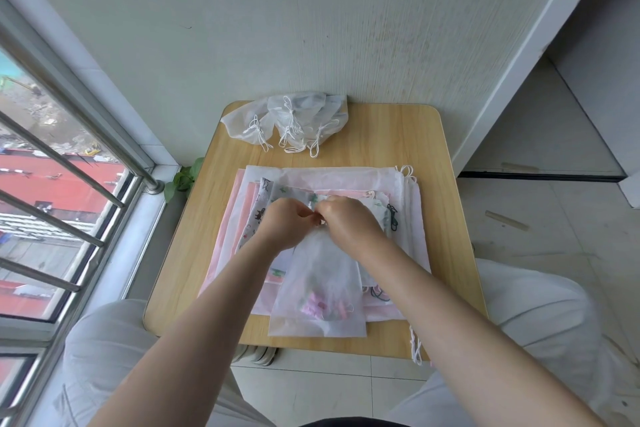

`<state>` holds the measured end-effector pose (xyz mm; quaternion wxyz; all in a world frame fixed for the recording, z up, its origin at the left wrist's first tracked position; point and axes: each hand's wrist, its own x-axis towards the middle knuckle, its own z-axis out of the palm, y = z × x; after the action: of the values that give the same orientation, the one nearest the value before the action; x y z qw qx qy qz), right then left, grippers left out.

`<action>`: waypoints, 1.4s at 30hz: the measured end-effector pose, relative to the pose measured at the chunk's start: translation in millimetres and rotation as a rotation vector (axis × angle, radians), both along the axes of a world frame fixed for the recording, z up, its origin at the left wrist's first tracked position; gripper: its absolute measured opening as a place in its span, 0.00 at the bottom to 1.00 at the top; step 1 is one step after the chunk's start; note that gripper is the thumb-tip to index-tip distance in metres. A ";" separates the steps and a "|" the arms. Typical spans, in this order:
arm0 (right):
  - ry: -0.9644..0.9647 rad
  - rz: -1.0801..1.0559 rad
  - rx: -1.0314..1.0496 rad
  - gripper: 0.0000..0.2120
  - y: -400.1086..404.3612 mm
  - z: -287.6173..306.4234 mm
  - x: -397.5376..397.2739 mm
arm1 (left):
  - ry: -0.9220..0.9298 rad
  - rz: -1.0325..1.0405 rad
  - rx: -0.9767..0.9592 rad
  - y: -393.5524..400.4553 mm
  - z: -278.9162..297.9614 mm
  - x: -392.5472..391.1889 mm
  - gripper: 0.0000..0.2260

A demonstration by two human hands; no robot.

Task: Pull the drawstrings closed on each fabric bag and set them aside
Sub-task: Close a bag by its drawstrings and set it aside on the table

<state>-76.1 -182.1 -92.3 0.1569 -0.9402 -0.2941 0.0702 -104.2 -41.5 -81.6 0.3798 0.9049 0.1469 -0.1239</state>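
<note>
The desk (398,135) stands against the far wall (277,28), with a window (52,184) to its left. A heap of closed bags (287,121) lies at the desk's far edge, left of centre. Nearer, a stack of flat bags (346,177) covers the middle of the desk. On top of the stack, toward the near edge, lies one small bag (322,288), holding what seem to be small items. The left hand (280,222) and right hand (346,218) meet at its far end.

A sheer white bag (320,284) lay atop a flat stack of bags (408,218), its mouth gathered, pink items showing inside. Cinched white bags (294,118) sat heaped at the table's far edge.
</note>
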 end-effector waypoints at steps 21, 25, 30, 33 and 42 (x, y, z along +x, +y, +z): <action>1.334 -0.484 0.559 0.10 -8.9 16.9 30.1 | -0.486 -0.005 0.198 -1.3 -12.7 -13.8 0.06; 1.310 -0.510 0.580 0.11 -10.5 17.4 29.7 | -0.394 0.003 0.103 -6.1 -7.0 -14.4 0.04; 1.275 -0.489 0.655 0.04 -13.2 17.9 27.5 | -0.335 0.008 0.152 -7.8 -3.9 -9.9 0.08; 1.200 -0.464 0.726 0.19 -18.3 16.2 28.1 | -0.233 0.010 0.173 -7.6 0.5 -4.8 0.08; 0.633 -0.452 0.383 0.13 -26.0 14.6 30.6 | 0.147 0.001 -0.223 1.4 16.2 7.3 0.15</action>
<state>-45.4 -208.1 -77.7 0.4223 -0.8671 -0.0258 0.2630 -96.9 -40.1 -65.3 0.4661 0.8456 0.1599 -0.2052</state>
